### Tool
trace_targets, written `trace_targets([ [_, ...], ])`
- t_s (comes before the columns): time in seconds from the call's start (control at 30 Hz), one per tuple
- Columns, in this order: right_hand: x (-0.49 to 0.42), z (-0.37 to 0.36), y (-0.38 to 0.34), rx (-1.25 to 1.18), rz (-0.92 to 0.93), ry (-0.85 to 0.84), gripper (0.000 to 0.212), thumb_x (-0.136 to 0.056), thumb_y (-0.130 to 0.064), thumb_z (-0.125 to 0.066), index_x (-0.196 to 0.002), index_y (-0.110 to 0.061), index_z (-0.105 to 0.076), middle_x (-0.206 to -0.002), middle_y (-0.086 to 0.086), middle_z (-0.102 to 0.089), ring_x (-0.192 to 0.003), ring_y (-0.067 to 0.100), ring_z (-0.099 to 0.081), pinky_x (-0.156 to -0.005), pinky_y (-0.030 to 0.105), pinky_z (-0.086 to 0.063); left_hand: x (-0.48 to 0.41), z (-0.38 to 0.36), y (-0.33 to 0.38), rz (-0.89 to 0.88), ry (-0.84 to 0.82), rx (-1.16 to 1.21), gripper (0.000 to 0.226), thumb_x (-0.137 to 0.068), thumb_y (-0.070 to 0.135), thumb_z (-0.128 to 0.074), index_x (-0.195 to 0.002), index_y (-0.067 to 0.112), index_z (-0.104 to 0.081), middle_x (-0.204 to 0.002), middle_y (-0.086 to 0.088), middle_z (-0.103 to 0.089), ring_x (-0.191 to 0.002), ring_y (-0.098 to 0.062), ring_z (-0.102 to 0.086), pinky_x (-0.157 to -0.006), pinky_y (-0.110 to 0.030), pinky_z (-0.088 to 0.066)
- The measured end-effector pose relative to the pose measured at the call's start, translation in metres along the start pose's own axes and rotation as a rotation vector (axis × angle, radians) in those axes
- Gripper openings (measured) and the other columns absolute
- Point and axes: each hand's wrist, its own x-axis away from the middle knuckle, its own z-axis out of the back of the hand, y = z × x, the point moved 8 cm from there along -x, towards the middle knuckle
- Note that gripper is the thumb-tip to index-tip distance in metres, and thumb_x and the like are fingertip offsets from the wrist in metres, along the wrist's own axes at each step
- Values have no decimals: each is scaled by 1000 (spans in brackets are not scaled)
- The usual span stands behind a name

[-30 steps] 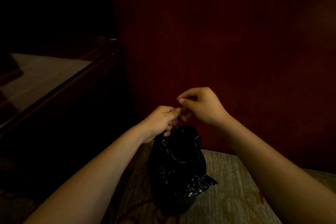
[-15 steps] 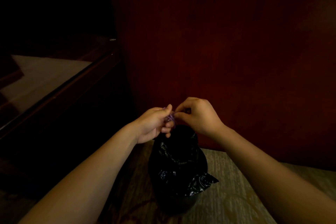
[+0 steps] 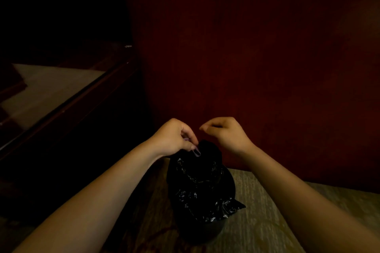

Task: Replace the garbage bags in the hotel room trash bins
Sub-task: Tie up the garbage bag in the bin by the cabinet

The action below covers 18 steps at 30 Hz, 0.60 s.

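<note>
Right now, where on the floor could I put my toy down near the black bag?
The carpet right of the black bag, up to the red wall, is bare. It's crowded at the bag's top, where the left hand pinches a small loop and the right hand hovers beside it. Dark furniture fills the left.

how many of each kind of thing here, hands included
hands: 2, left hand and right hand
bag: 1, black
band: 1, purple, pinched by the left hand
bin: 1, under the bag
total: 5
</note>
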Motion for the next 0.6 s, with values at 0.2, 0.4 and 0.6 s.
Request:
trace_targets([
  [0.2,-3,-41,9,-77,-147,-253,23,-100,-12,-54,-92,-7,-74,-76,5,-70,-60,10,-64,-59,29,-48,24,-9,39,-594,209,-823,16,-89,4,-60,-102,14,-65,-89,-1,-64,-82,-21,-63,-65,-40,-55],
  [0.4,-4,-44,11,-352,-192,-282,32,-104,-20,-49,-107,3,-71,-96,11,-74,-89,20,-70,-80,28,-57,41,3,31,-704,458,-723,16,-95,14,-50,-99,8,-65,-95,-5,-63,-71,-19,-63,-51,-34,-54],
  [0.6,-11,-43,13,-513,-235,-151,26,-92,-11,-68,-112,6,-68,-91,14,-69,-77,20,-63,-70,27,-53,37,15,23,-559,488,-512,13,-91,24,-65,-93,13,-71,-90,1,-67,-78,-16,-66,-65,-33,-56],
])
